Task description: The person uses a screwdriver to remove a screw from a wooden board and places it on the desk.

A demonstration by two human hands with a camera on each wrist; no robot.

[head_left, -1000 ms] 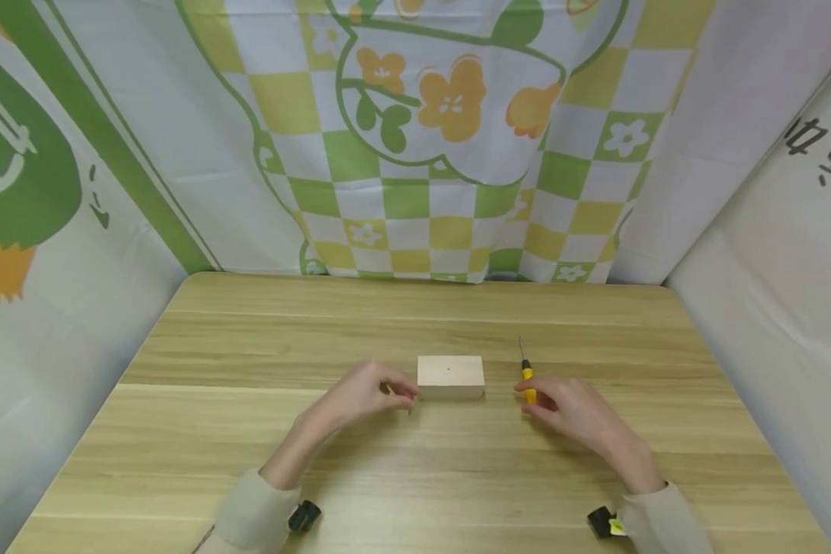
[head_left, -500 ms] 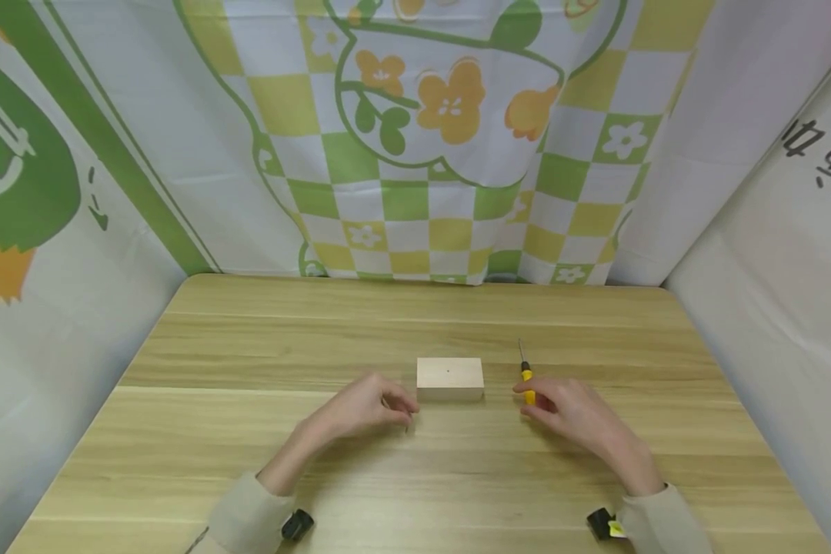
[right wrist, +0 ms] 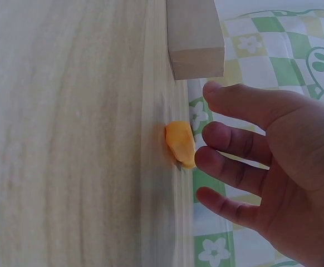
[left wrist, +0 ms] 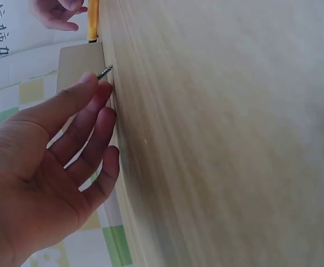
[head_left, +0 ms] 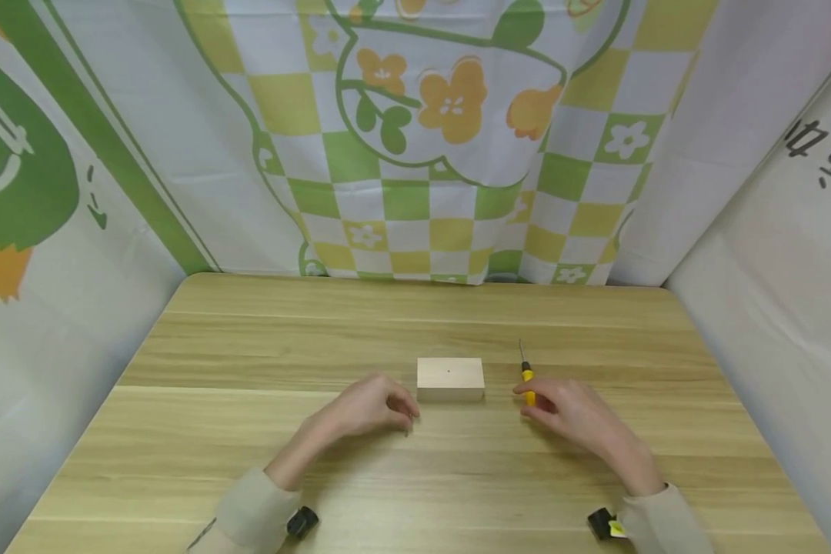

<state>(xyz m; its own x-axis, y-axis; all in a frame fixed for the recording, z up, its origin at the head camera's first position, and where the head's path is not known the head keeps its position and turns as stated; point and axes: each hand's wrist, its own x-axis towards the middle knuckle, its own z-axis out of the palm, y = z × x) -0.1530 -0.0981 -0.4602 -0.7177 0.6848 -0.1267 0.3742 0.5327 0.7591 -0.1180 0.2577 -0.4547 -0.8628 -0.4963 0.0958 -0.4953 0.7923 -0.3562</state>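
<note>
Between thumb and forefinger, my left hand [head_left: 374, 406] pinches a small metal screw [left wrist: 105, 72]; its threaded end sticks out past the fingertips. Just right of that hand lies a pale wooden block [head_left: 450, 378] with a small dark hole in its top face. My right hand [head_left: 575, 412] hovers with loosely bent fingers over a yellow-handled screwdriver [head_left: 528, 377], partly covering the handle. The screwdriver lies on the table, its thin shaft pointing away from me. In the right wrist view, the butt of its orange-yellow handle [right wrist: 180, 143] shows beside spread fingers that hold nothing.
The wood-grain table [head_left: 249, 331] has a rounded back edge against a checked, flower-printed curtain [head_left: 415, 154]. White printed sheets [head_left: 775, 269] flank it on both sides. A small black camera [head_left: 302, 522] sits at the left sleeve, another [head_left: 601, 523] at the right.
My left hand has drawn slightly back toward me from the block's front left corner, the screw still pinched. My right hand and the screwdriver have stayed put.
</note>
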